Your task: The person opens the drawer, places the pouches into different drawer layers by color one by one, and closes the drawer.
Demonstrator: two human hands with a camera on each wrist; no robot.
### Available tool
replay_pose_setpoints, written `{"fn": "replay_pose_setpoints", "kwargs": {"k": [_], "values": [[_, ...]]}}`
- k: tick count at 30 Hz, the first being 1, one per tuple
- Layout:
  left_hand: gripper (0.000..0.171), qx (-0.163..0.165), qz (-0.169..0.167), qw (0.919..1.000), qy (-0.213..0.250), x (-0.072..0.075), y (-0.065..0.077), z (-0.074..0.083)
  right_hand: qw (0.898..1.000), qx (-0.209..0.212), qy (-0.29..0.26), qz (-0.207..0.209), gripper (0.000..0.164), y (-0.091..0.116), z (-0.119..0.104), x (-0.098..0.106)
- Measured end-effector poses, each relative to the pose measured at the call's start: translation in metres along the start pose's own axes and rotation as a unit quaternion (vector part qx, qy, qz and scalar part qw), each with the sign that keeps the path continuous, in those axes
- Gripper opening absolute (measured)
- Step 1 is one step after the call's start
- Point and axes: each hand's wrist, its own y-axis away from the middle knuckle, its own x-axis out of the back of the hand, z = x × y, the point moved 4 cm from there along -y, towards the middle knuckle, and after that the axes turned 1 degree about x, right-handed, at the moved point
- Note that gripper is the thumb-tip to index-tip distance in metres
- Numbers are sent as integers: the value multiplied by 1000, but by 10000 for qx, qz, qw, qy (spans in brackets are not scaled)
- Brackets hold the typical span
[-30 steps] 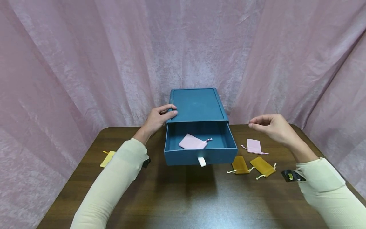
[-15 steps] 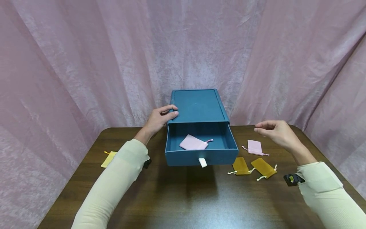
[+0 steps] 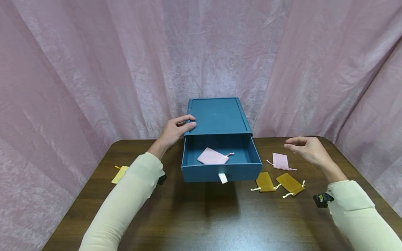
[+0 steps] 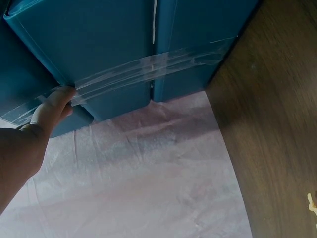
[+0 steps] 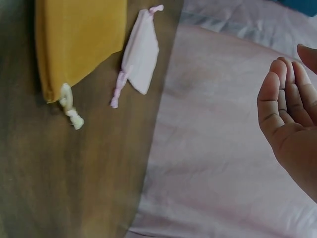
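My left hand (image 3: 173, 131) rests on the left top edge of a blue drawer unit (image 3: 215, 115), thumb and index finger lying over its rim. The unit's drawer (image 3: 221, 173) is pulled out towards me and has a white pull tab (image 3: 222, 178). Inside lies a pale pink drawstring pouch (image 3: 211, 156). To the right, my right hand (image 3: 309, 150) hangs in the air with loosely bent fingers and nothing between them. Near it on the table are another pink drawstring pouch (image 3: 280, 161) and two mustard-yellow pouches (image 3: 265, 181) with cream cords.
A light yellow pouch (image 3: 120, 174) lies on the left of the brown wooden table (image 3: 201, 223), partly behind the left sleeve. Pink curtains (image 3: 216, 52) hang behind the table. Clear tape (image 4: 124, 74) runs across the side of the blue unit in the left wrist view.
My right hand has drifted right and slightly lower, away from the drawer. The left hand stays on the unit, and the drawer and pouches have not moved.
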Motion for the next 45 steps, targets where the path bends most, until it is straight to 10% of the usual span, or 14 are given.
{"fn": "replay_pose_setpoints", "kwargs": {"k": [45], "values": [[31,19,17,10000,5,-1,1,1,9939,-747,-795,-174,42,1,60,-41]]}}
